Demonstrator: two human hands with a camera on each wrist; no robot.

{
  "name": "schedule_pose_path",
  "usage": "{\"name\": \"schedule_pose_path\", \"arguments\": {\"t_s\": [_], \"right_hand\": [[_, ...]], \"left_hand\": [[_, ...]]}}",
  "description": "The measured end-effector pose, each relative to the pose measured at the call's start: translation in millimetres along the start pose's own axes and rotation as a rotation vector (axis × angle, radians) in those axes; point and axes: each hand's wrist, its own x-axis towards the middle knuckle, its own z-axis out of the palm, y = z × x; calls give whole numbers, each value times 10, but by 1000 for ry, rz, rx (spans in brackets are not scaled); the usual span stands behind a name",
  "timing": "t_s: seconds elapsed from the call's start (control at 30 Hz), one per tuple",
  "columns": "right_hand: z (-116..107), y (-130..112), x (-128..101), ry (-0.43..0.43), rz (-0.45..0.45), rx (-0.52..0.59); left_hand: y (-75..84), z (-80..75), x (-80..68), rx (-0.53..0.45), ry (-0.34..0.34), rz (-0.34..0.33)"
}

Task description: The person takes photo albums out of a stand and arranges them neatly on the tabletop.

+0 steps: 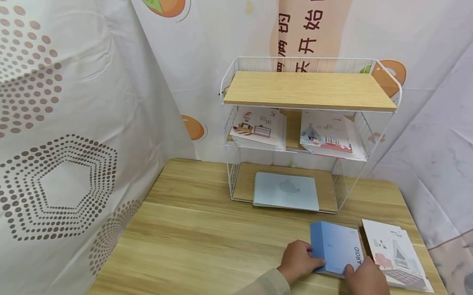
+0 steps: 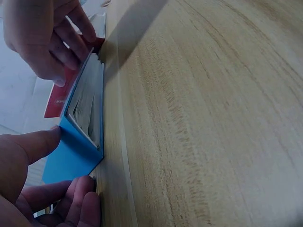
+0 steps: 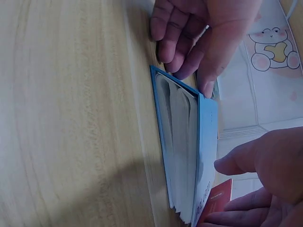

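A light-blue photo album point(image 1: 340, 250) with a darker blue spine and part of the word POLAROID on its cover lies on the table. Its thick, uneven page edges point(image 3: 177, 137) face the person. My left hand point(image 1: 298, 260) grips the spine side, thumb on the upper edge and fingers curled low against the spine point(image 2: 75, 153). My right hand point(image 1: 366, 286) holds the opposite side, its thumb over the cover and its fingers around the far edge. Close to those fingers a red card or booklet point(image 3: 218, 201) shows, partly hidden by the album and the hand.
White illustrated booklets point(image 1: 398, 256) lie right of the album. Behind stands a white wire shelf point(image 1: 312, 86) with wooden boards. Two booklet piles, left point(image 1: 260, 126) and right point(image 1: 329, 133), rest on its middle level; a pale-blue book point(image 1: 287, 191) lies on the lowest. Printed cloth point(image 1: 210, 68) hangs around the table.
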Motion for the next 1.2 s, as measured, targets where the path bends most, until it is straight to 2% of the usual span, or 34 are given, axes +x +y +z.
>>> {"name": "schedule_pose_path", "arguments": {"t_s": [0.2,0.37,0.53,0.93,1.2], "right_hand": [[30,-28,-31,2,6,-14],[81,-56,-51,69,-44,-20],[96,-69,-56,120,-85,-7],[93,-78,-74,113,-95,5],[91,-63,-72,102,-81,34]], "left_hand": [[-3,61,25,29,-19,-14],[14,93,23,73,4,0],[33,69,20,92,-6,9],[49,-72,-14,55,-99,-1],[49,-105,-36,35,-116,17]]}}
